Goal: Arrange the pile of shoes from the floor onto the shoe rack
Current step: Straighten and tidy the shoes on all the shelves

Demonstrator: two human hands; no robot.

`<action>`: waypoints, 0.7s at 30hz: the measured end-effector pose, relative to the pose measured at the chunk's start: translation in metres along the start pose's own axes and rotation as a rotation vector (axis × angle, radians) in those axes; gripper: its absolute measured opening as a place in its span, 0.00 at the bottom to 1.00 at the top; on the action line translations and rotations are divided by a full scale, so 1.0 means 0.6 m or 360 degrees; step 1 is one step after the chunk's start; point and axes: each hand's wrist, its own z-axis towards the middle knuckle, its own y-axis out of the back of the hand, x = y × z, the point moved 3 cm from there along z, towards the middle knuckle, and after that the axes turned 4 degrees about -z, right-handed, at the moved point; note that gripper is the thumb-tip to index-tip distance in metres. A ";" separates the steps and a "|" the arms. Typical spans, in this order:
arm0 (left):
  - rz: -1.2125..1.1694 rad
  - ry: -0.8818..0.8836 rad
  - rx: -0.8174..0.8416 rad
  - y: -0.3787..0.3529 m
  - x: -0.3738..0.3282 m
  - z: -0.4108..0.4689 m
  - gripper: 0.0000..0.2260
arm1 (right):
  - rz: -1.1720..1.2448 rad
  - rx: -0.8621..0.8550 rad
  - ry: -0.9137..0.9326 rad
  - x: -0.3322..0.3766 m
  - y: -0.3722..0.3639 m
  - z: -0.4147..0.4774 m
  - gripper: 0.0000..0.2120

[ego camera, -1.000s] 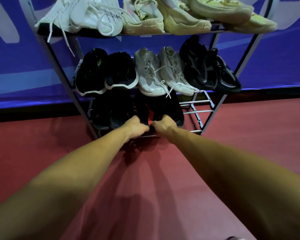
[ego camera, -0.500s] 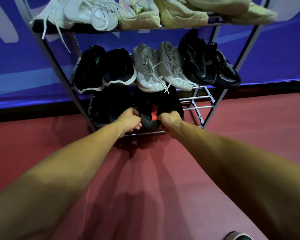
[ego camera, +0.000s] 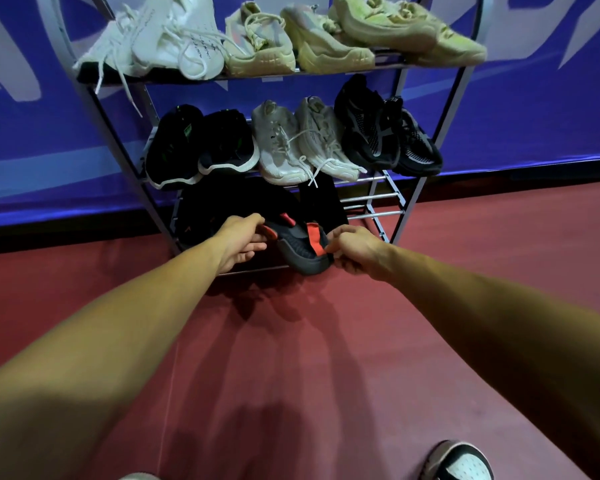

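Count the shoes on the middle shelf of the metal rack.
6. Two black white-soled shoes at the left, two pale grey laced sneakers in the centre, two black mesh sneakers at the right. Others may hide behind them.

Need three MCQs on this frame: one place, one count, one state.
1. Where is the black-and-red shoe? A top shelf; B on the floor; C front of the bottom shelf.
2. How many shoes are on the middle shelf? A two; B four; C six.
3. What are the hands doing? A both hold the shoe; B both hang idle; C both pull white laces.
Key: 1 C, it lies at the lowest rails' front edge. 2 C, three pairs stand side by side. 3 A, the left hand and right hand pinch its ends.
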 end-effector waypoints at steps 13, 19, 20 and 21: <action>-0.0211 -0.0064 -0.0485 0.079 0.009 0.050 0.21 | -0.0025 0.0118 0.0119 0.016 -0.017 0.010 0.11; -0.0315 0.0054 -0.0476 0.098 0.034 0.066 0.24 | 0.0232 -0.0139 0.0145 0.022 -0.018 0.027 0.02; -0.0342 0.0073 -0.0488 0.102 0.039 0.069 0.26 | 0.0240 -0.0218 0.0136 0.025 -0.021 0.034 0.07; -0.0366 0.0094 -0.0503 0.105 0.043 0.073 0.27 | 0.0208 -0.0295 0.0115 0.026 -0.023 0.041 0.13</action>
